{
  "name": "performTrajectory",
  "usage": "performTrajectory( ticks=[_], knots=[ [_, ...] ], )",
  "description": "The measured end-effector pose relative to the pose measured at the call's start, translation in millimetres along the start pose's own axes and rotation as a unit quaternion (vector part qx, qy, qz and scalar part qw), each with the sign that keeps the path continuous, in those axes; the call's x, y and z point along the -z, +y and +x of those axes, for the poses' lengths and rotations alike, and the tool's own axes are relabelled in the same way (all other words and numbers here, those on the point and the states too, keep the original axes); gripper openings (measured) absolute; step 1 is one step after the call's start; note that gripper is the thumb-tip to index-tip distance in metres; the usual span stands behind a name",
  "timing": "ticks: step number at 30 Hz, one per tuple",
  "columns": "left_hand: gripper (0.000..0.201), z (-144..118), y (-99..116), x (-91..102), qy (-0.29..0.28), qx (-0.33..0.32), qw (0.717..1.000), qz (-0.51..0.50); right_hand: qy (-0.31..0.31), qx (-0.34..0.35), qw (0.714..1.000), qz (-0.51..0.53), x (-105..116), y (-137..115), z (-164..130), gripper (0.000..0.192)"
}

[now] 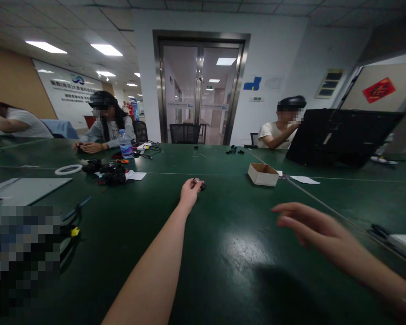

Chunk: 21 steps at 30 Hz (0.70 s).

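Plainly, the scene breaks down as follows.

Left hand: the left hand point(190, 192) is stretched far forward over the green table point(237, 253), arm nearly straight, fingertips pinched on a small dark part point(200, 184).

Small dark part: it sits at the tips of the left fingers, low over the table or touching it; at this range I cannot tell which, nor quite what it is. The pinch at the very tips suits something this little, which a full fist would swallow.

Right hand: the right hand point(311, 223) hangs nearer the body, above the table and off to the right of the left hand, palm down, fingers loosely spread and pointing left. It holds nothing and looks slack, with motion blur softening its edges.

Cardboard box: a small open cardboard box point(263, 174) stands beyond the right hand and to the right of the left hand, near but apart from both, mouth up so things can be dropped in or lifted out.

Beyond the left hand, further left: a heap of black parts point(104, 174), a white ring point(68, 169) and a water bottle point(125, 143) lie by a seated person.

Beyond the right hand: a black open case point(338, 135), with another person seated behind it.
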<state>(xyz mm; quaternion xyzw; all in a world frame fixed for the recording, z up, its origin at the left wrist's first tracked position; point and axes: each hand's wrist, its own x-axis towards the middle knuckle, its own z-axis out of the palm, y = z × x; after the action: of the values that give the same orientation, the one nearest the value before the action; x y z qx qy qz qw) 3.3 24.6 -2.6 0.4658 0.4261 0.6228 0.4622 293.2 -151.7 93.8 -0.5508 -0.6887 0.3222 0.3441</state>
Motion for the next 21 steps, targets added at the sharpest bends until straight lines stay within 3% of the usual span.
performTrajectory(
  ticks=[2,3,6,9,13,21],
  knots=[
    [0.017,-1,1,-1.8,-0.007,0.018,0.998,-0.062,-0.145,-0.086,0.972,0.162,-48,0,51,0.035],
    [0.018,-1,1,-1.8,-0.008,0.022,0.996,-0.082,-0.159,-0.117,0.948,0.248,-73,1,77,0.033],
    [0.022,-1,-1,0.1,0.001,0.028,0.992,-0.12,-0.093,-0.149,0.882,0.438,-139,2,143,0.029],
    [0.024,1,-4,3.1,0.016,0.03,0.989,-0.147,-0.035,-0.126,0.843,0.522,-178,0,179,0.021],
    [0.024,3,-2,5.0,0.029,0.035,0.983,-0.18,-0.01,-0.076,0.847,0.527,-197,-2,192,0.012],
    [0.01,5,9,-4.1,0.043,0.129,0.975,-0.178,0.08,-0.065,0.843,0.527,-187,13,197,0.025]
  ],
)
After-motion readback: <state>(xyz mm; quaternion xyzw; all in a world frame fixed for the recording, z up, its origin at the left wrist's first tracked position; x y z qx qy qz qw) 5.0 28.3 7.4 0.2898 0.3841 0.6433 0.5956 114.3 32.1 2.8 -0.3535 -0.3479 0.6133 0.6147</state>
